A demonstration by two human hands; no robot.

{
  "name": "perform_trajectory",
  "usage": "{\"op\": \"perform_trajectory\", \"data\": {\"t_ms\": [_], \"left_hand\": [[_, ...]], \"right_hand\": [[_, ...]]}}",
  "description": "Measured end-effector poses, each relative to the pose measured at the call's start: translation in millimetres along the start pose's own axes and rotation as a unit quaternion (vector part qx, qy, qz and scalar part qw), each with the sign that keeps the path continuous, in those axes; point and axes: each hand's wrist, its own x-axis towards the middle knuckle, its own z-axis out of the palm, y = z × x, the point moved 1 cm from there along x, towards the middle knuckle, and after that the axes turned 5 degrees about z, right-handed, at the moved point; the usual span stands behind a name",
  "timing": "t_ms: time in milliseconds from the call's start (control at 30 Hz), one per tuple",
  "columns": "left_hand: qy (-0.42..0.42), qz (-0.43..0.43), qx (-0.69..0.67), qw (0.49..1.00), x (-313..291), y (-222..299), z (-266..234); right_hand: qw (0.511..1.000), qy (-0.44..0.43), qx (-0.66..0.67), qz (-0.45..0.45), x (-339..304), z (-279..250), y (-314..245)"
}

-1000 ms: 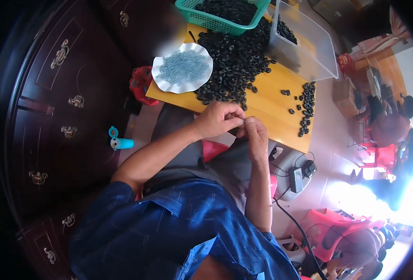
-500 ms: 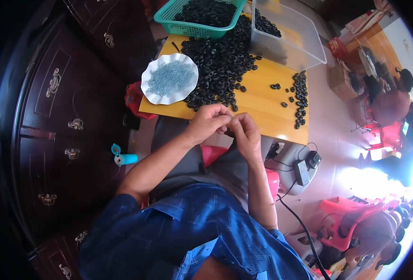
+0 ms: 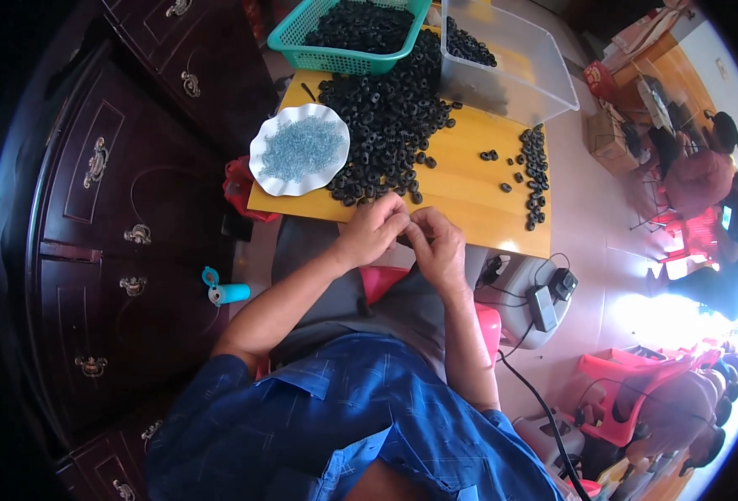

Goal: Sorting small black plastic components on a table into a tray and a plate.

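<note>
Left hand (image 3: pixel 372 234) and right hand (image 3: pixel 442 252) are angling together, fingers pinched closed, any held piece hidden; beyond, small black rings (image 3: pixel 377 125) are lying heaped on the smooth yellow table (image 3: pixel 465 154), beside a fluted white plate (image 3: pixel 290 189) bearing slender pieces (image 3: pixel 302 149)

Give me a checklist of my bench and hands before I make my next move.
1. Hands brought together: ok, left hand and right hand meet at the table's near edge.
2. Something between the fingertips: cannot tell, too small and hidden.
3. Black pieces nearby: ok, piled just beyond the hands.
4. Plate fully on the table: not ok, its rim seems to jut past the left edge.
5. Basket upright: ok, with more black pieces inside.
6. Bottle lid shut: not ok, it's open.
</note>
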Motion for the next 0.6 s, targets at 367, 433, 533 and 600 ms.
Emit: {"op": "perform_trajectory", "data": {"t_ms": [367,433,533,600], "left_hand": [[-0.033,0.017,-0.061,0.997,1,2,-3],[-0.038,0.016,-0.098,0.994,2,3,-5],[-0.057,0.040,-0.120,0.990,3,8,-10],[-0.069,0.055,-0.117,0.989,2,7,-12]], "right_hand": [[0.998,-0.056,0.008,0.038,-2,-6,3],[0.987,-0.065,0.118,0.086,-2,-6,11],[0.974,-0.096,0.186,0.087,0,-7,15],[0.975,-0.103,0.176,0.094,1,-8,13]]}}
